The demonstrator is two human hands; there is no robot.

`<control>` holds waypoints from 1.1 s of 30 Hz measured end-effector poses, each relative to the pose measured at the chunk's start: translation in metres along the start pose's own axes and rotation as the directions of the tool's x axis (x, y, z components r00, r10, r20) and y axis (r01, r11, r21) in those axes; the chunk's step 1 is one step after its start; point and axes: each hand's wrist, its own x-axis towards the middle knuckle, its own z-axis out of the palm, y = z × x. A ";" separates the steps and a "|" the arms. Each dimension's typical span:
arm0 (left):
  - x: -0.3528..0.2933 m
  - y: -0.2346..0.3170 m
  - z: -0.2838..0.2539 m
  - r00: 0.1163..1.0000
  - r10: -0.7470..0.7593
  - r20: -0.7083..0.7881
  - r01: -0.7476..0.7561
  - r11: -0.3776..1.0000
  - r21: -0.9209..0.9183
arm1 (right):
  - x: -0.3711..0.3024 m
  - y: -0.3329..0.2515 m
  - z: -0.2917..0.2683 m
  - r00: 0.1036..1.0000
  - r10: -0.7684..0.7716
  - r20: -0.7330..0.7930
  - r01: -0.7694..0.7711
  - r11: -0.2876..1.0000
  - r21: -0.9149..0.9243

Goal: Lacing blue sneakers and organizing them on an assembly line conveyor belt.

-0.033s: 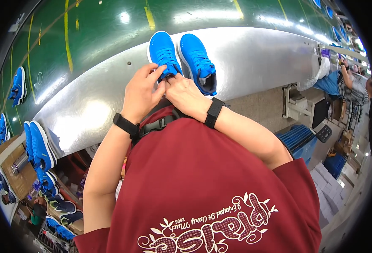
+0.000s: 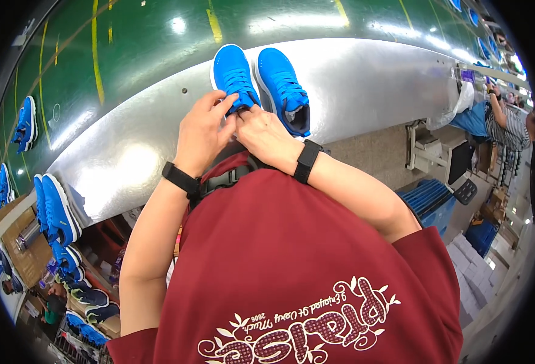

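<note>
Two blue sneakers with white soles stand side by side on a metal ledge, toes pointing away from me. My left hand (image 2: 203,128) is at the left sneaker (image 2: 233,68), its fingers closed on the tongue and collar by the laces. The fingertips of my right hand (image 2: 268,136) reach into that shoe's opening at the heel end and are partly hidden there. Just beside it, the right sneaker (image 2: 279,76) is untouched, its dark lining showing.
Beyond the metal ledge (image 2: 370,79) runs a green belt (image 2: 152,54) with yellow marks. More blue sneakers (image 2: 59,209) stand on the ledge's left end, and others lie on the belt. A blue crate (image 2: 430,203) is at the right; farther off is another person (image 2: 507,121) in a striped top.
</note>
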 end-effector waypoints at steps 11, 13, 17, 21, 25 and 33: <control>-0.011 0.005 0.012 0.969 -0.145 -0.200 0.132 0.988 -0.079 | 0.015 0.039 -0.056 0.901 0.384 -0.200 -0.289 0.878 0.381; -0.009 -0.003 0.019 0.975 -0.213 -0.056 0.213 0.977 -0.004 | 0.023 0.049 -0.055 0.911 0.408 -0.064 -0.338 0.827 0.450; -0.005 -0.011 0.038 0.978 -0.206 -0.040 0.209 0.975 0.074 | 0.036 0.057 -0.047 0.923 0.383 0.046 -0.358 0.805 0.473; -0.004 -0.013 0.041 0.978 -0.201 -0.051 0.203 0.978 0.047 | 0.043 0.061 -0.050 0.911 0.392 0.129 -0.401 0.763 0.508; -0.004 -0.012 0.040 0.974 -0.223 -0.040 0.223 0.975 0.018 | 0.048 0.058 -0.040 0.924 0.352 0.147 -0.382 0.857 0.346; 0.000 -0.007 0.041 0.948 -0.317 0.022 0.316 0.948 0.016 | 0.039 0.050 -0.039 0.959 0.245 -0.142 -0.210 0.952 0.223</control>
